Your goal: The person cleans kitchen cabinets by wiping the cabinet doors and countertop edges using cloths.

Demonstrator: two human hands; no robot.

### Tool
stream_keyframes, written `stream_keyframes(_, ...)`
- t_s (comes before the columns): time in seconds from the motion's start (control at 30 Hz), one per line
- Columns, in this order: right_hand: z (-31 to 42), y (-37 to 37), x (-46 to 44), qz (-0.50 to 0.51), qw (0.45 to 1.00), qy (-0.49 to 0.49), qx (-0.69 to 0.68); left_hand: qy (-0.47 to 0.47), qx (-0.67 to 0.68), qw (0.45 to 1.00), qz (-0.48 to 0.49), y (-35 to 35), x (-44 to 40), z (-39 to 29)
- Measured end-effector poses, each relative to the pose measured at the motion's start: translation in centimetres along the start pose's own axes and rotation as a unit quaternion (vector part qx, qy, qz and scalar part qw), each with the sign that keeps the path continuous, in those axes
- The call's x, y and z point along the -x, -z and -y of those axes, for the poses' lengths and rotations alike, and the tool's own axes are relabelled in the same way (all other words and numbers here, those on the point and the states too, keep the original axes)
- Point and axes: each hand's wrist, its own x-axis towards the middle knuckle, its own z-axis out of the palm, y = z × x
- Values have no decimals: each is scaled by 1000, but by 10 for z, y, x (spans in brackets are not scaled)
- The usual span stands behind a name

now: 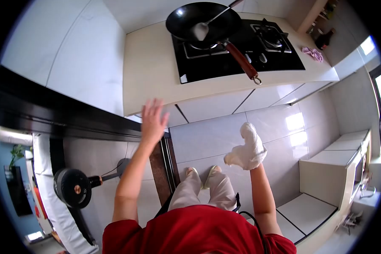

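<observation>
My left hand [153,121] reaches forward near the front left edge of the pale countertop [146,76]. Its fingers are stretched out, slightly blurred, with nothing in them. Whether it touches the counter edge I cannot tell. Over the floor, in front of my body, my right hand grips a crumpled white cloth [250,148]. The cloth covers the hand, so its fingers are hidden. Beyond both hands, a black wok [184,21] with a wooden handle [240,58] sits on the left burner, with a spatula [201,31] resting in it.
The black gas stove [224,67] has a second burner [271,39] at the right. A pink cloth [312,54] and a dark bottle [324,40] are at the counter's right end. A black fan [73,188] stands to my left, past the door frame [72,112]. Low cabinets [321,178] stand right.
</observation>
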Motion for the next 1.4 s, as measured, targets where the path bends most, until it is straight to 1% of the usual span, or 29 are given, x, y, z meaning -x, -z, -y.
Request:
stream_keyframes(0.1,-30,-12,-26,-32,995,19,92,27,-82,996,7,-35,-2,51)
stream_keyframes(0.23,-48,-25,-83,94,971,28,220,10,-103,994,-25,-74,7,74)
stream_keyframes(0.27,-91,-51,-79,213,902,-13,376,13,-98,994,-37,-83,10,77)
stream_keyframes(0.33,-129,-75,-88,318,794,-62,515,-6,-97,990,-100,-102,14,86)
stream_keyframes(0.37,-143,-79,-97,199,845,-95,488,-14,-102,986,-128,-109,14,89)
stream_keyframes(0.4,-143,-78,-109,76,880,-123,452,-24,-101,982,-157,-118,13,91)
stream_keyframes(0.47,-146,-84,-115,-147,893,-113,410,-44,-105,970,-215,-131,12,93)
stream_keyframes(0.5,-162,-92,-114,-157,892,-109,409,-48,-133,961,-237,-136,11,94)
stream_keyframes(0.53,-178,-102,-115,-259,903,-32,342,-55,-142,952,-265,-142,9,96)
stream_keyframes(0.57,-198,-111,-115,-317,900,11,299,-62,-153,942,-292,-146,7,98)
stream_keyframes(0.63,-236,-136,-118,-383,892,32,236,-75,-173,925,-331,-154,6,100)
stream_keyframes(0.7,-267,-163,-127,-426,886,37,181,-92,-189,907,-364,-165,5,101)
stream_keyframes(0.77,-279,-192,-135,-455,879,43,134,-101,-196,893,-392,-173,2,109)
stream_keyframes(0.83,-270,-225,-140,-465,878,53,97,-95,-214,877,-420,-182,1,107)
stream_keyframes(0.93,-208,-284,-135,-436,893,94,52,-110,-217,862,-445,-181,-5,108)
stream_keyframes(1.03,-124,-336,-116,-367,915,164,20,-125,-214,863,-440,-176,-5,111)
stream_keyframes(1.07,-108,-347,-111,-352,919,176,20,-109,-212,867,-437,-176,-3,110)
stream_keyframes(1.1,-106,-356,-106,-343,919,191,27,-121,-201,869,-435,-177,-2,108)
stream_keyframes(1.17,-130,-354,-106,-335,910,235,70,-112,-216,868,-433,-177,3,103)
stream_keyframes(1.2,-136,-354,-109,-320,899,282,103,-100,-223,870,-428,-179,3,107)
stream_keyframes(1.23,-150,-329,-110,-240,904,342,91,-101,-226,868,-430,-180,4,111)
stream_keyframes(1.3,-206,-313,-117,-263,879,383,111,-112,-223,867,-432,-181,1,116)
stream_keyframes(1.33,-241,-302,-119,-269,883,367,116,-113,-227,865,-434,-181,-1,116)
stream_keyframes(1.37,-282,-282,-119,-299,905,284,109,-118,-219,865,-436,-181,-2,117)
stream_keyframes(1.4,-324,-263,-121,-329,915,210,105,-122,-212,865,-437,-181,-1,119)
